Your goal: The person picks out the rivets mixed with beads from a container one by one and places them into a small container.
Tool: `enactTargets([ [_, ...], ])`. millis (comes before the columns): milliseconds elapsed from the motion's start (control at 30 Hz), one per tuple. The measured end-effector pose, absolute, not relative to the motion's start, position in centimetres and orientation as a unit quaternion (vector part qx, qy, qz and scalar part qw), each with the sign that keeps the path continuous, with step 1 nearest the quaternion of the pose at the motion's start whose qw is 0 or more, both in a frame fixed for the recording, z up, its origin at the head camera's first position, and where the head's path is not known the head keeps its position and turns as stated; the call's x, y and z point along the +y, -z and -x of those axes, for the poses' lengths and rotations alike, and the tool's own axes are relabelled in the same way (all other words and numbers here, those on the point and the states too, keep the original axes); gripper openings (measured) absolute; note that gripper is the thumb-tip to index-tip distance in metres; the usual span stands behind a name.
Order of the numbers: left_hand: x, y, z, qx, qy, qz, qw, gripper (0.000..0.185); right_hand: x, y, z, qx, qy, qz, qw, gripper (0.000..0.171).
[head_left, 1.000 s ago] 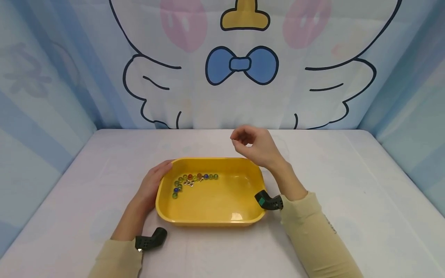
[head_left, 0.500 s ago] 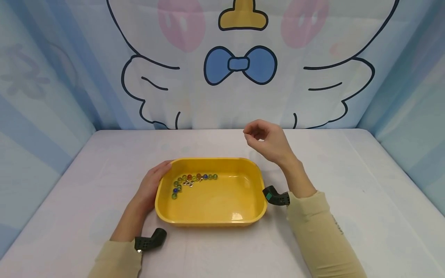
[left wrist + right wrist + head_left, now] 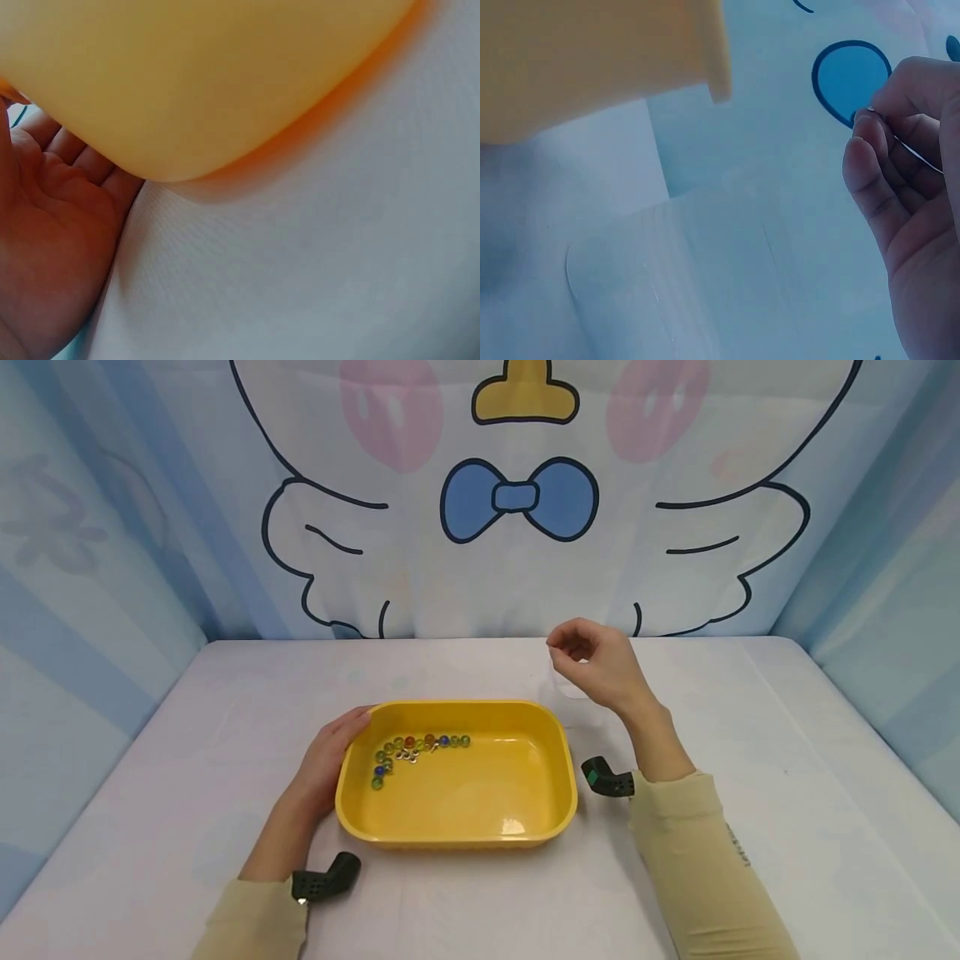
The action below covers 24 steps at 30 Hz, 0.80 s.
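Observation:
A yellow tray lies in front of me. Coloured glass marbles line its far left side and corner, with several small silvery pieces beside them. My left hand rests against the tray's left end, fingers extended along the outer wall. Beyond the far right corner, my right hand is raised, thumb and forefinger pinched together. Between those fingertips the right wrist view shows a tiny silvery piece, mostly hidden. Under this hand stands a clear see-through container, its faint edge visible in the head view.
The white tabletop surrounds the tray. A printed cloth backdrop rises at the table's far edge, with more cloth walls on both sides. A black wrist camera sits near the tray's front left corner.
My right hand has moved to the right, from above the tray's far edge to beyond its far right corner, fingertips still pinched. The left hand and the tray have stayed in place.

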<state>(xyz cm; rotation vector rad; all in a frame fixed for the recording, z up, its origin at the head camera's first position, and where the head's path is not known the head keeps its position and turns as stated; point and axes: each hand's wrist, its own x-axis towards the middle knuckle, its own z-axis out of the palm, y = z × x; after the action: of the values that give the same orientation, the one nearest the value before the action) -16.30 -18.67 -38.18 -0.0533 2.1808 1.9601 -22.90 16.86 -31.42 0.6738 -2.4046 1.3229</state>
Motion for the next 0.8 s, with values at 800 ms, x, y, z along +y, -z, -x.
enactTargets([
  [800,-18.6,38.2,16.2,0.741,-0.663,0.014,0.104,0.052,19.9,31.8,23.3,-0.903,-0.394,-0.141,0.096,0.012],
])
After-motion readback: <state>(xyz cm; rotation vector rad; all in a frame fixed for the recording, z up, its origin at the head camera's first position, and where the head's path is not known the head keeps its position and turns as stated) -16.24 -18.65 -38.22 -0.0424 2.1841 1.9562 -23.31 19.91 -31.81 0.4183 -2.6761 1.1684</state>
